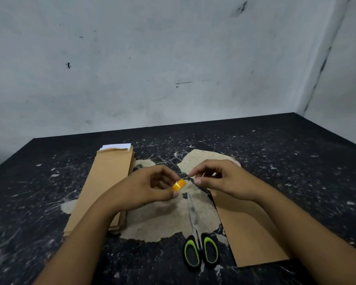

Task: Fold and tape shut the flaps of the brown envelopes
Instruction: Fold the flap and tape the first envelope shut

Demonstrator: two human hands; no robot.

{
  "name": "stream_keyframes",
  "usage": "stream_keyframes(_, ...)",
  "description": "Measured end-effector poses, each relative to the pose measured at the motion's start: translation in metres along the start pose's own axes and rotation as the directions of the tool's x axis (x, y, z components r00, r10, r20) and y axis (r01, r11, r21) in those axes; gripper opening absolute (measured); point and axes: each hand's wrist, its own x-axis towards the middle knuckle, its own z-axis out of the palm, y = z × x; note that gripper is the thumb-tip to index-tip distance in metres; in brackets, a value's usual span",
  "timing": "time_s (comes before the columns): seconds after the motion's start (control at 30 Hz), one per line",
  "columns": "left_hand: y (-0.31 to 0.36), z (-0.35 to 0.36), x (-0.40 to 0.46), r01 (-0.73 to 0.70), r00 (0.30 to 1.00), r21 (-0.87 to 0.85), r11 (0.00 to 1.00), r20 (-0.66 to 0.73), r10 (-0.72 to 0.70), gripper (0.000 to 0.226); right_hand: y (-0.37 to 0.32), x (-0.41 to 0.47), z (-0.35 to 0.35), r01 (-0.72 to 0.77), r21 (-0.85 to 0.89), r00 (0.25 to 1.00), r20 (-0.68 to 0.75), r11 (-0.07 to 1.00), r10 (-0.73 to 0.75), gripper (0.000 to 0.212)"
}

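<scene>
While the left hand (152, 187) pinches a small piece of tape (178, 184), the right hand (218, 179) pinches its other end above the table (296, 161).

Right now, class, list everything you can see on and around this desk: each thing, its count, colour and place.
stack of envelopes: one stack, brown, left on the table, white paper showing at its far end
single envelope: one, brown, right, partly under the right forearm
scissors: one pair, green-and-black handles, shut, near centre
piece of tape: one, yellow, pinched in the left hand
table: one, black, scratched, worn bare at centre
wall: grey, behind
left hand: holding the tape
right hand: fingers curled beside the tape
</scene>
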Motion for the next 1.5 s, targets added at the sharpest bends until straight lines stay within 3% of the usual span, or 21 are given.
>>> stream_keyframes(0.2,-0.008,0.006,0.007,-0.026,0.998,0.004,1.000,-0.057,0.026,0.015,-0.001,0.000,0.010,-0.004,0.062,1.000,0.016,0.998,0.003,0.031)
stream_keyframes(0.4,-0.007,0.015,0.011,-0.088,0.984,-0.201,0.976,-0.168,0.054,0.025,0.001,0.003,0.014,0.005,0.191,0.992,-0.123,0.982,0.018,0.013)
stream_keyframes(0.67,-0.009,0.028,0.016,-0.157,0.951,-0.296,0.942,-0.302,0.064,0.031,0.002,0.006,0.015,-0.012,0.357,0.984,-0.160,0.934,0.074,0.019)
stream_keyframes(0.87,-0.009,0.035,0.018,-0.200,0.926,-0.246,0.948,-0.364,0.101,0.032,0.000,0.006,0.018,-0.032,0.333,0.979,-0.180,0.942,0.097,0.026)
stream_keyframes(1.17,-0.009,0.036,0.019,-0.219,0.921,-0.229,0.948,-0.369,0.124,0.028,-0.005,0.003,0.018,-0.040,0.320,0.974,-0.201,0.947,0.109,0.014)
stream_keyframes(1.5,-0.014,0.035,0.019,-0.226,0.893,-0.010,0.974,-0.401,0.203,0.030,-0.009,0.001,0.017,-0.018,0.319,0.954,-0.279,0.948,0.112,0.014)
